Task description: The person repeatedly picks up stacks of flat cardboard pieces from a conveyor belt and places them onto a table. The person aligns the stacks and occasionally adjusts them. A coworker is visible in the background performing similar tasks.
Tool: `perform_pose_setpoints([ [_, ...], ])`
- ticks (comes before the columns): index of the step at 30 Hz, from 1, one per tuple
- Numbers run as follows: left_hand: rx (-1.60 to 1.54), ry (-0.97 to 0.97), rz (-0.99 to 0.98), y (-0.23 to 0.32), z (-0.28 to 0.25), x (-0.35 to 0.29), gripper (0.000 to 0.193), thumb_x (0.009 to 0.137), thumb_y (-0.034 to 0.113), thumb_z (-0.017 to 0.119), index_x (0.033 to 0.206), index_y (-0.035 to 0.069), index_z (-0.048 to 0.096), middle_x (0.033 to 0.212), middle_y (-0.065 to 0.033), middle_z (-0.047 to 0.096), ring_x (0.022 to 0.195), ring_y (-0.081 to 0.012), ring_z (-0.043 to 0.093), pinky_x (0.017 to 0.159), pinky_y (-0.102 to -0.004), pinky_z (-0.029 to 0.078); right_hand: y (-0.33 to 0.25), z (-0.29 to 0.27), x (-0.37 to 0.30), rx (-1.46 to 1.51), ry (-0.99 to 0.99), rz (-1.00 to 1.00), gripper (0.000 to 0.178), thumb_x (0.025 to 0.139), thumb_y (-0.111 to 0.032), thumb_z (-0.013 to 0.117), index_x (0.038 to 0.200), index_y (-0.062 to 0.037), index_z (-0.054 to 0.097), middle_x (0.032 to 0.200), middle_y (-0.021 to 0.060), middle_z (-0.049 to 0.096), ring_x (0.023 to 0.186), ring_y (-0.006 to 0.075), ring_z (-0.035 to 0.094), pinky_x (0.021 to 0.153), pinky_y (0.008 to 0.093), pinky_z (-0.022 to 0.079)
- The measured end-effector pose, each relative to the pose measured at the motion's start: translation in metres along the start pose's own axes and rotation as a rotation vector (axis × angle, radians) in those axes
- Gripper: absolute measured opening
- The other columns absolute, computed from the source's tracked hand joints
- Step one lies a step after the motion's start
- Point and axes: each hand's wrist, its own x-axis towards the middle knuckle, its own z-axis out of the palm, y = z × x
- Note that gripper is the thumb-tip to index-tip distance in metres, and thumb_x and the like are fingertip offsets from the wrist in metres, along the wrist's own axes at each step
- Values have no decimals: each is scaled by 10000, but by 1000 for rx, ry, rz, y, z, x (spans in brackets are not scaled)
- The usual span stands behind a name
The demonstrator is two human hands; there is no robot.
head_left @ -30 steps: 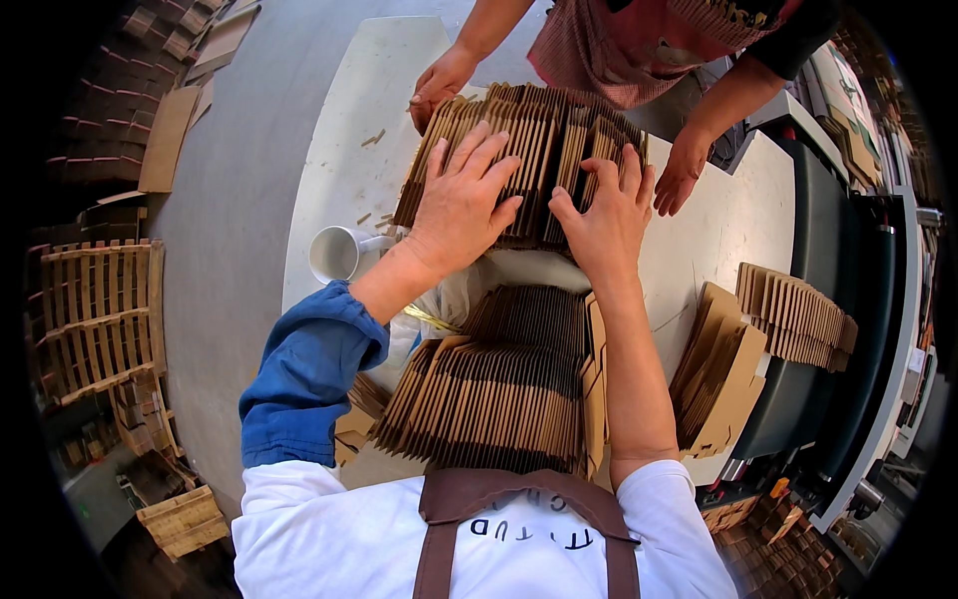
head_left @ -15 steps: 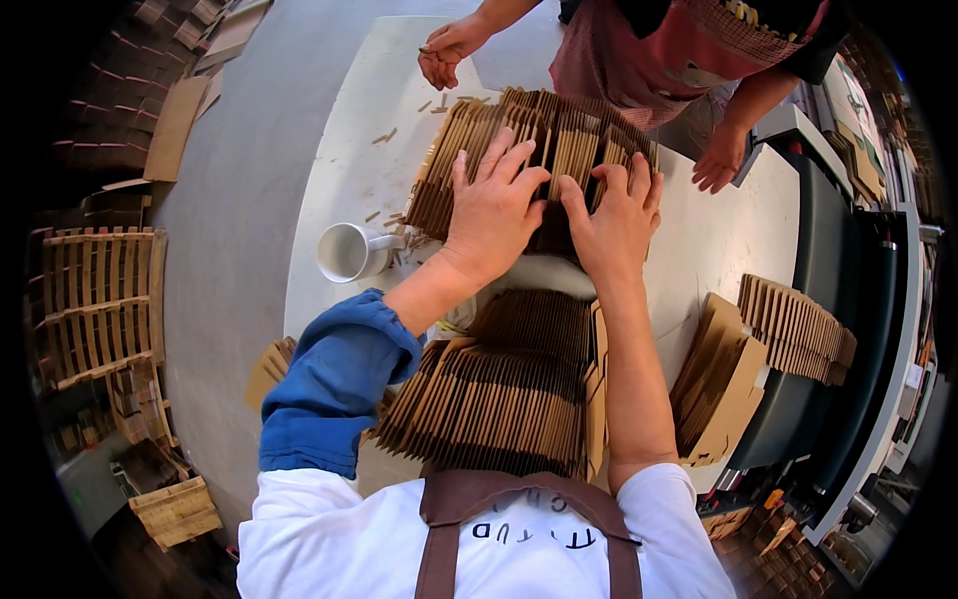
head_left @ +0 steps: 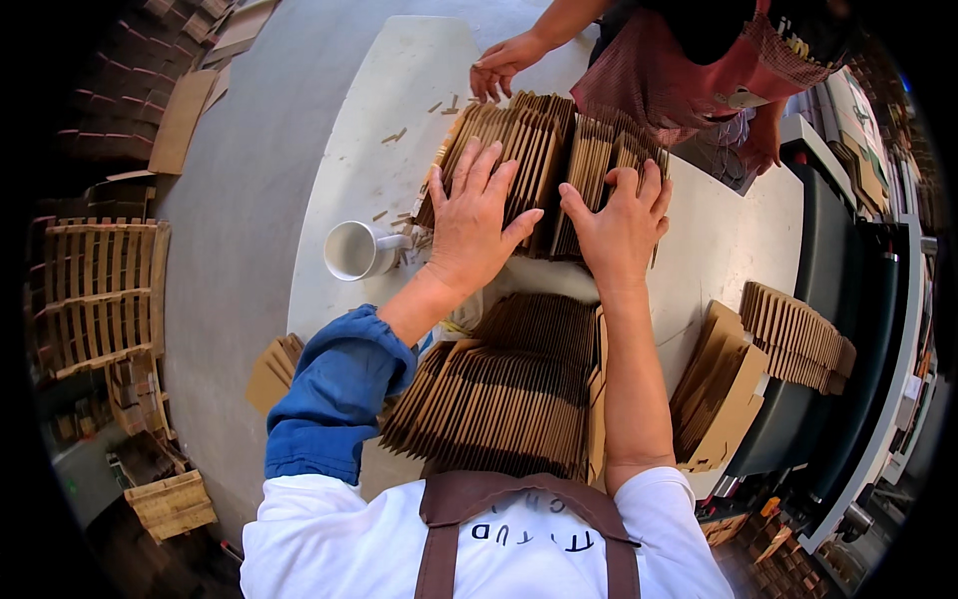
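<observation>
A row of brown folded cardboard pieces (head_left: 539, 140) stands on edge on the white table, with a dark gap splitting it into a left and a right block. My left hand (head_left: 477, 220) lies over the near end of the left block, fingers spread and thumb pointing toward the gap. On the right block rests my right hand (head_left: 621, 225), its fingers apart and slightly bent over the edges. Nearer my body, between my forearms, sits a second row of cardboard pieces (head_left: 499, 399). Across the table, a co-worker's hand (head_left: 509, 65) is at the far left edge of the row.
A white mug (head_left: 357, 251) lies left of my left hand, near small cardboard scraps (head_left: 394, 136). More cardboard stacks (head_left: 714, 389) stand on the right, beside a machine with dark rollers (head_left: 833, 260). A wooden pallet (head_left: 100, 290) leans at far left. The co-worker wears a red checked apron (head_left: 649, 75).
My left hand has shifted slightly left and nearer, and the gap in the cardboard row shows more. The co-worker's left-side hand came to the row; their other hand drew back toward the apron.
</observation>
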Motion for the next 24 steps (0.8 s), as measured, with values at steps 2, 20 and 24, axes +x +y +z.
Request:
perform_pose_setpoints([
  [2, -7, 6, -6, 0, -1, 1, 548, 821, 374, 647, 1247, 55, 517, 1410, -109, 389, 1366, -298, 260, 1061, -597, 163, 0, 1, 0, -5, 5, -1, 558, 690, -465, 744, 1038, -85, 530, 1375, 202, 349, 1310, 479, 228, 981, 630, 262],
  [20, 26, 20, 26, -3, -2, 5, 367, 852, 241, 607, 1181, 82, 575, 1384, -77, 420, 1362, -281, 270, 1047, -622, 169, 1, 1, 0, -22, -1, -3, 551, 693, -469, 738, 1035, -90, 529, 1378, 207, 353, 1305, 484, 237, 983, 627, 263],
  [24, 3, 20, 29, -2, -1, 4, 323, 855, 229, 601, 1144, 85, 585, 1377, -75, 425, 1363, -281, 272, 1041, -628, 167, 1, 1, 0, -20, -2, -2, 554, 692, -470, 739, 1036, -90, 529, 1381, 206, 351, 1309, 480, 234, 983, 627, 263],
])
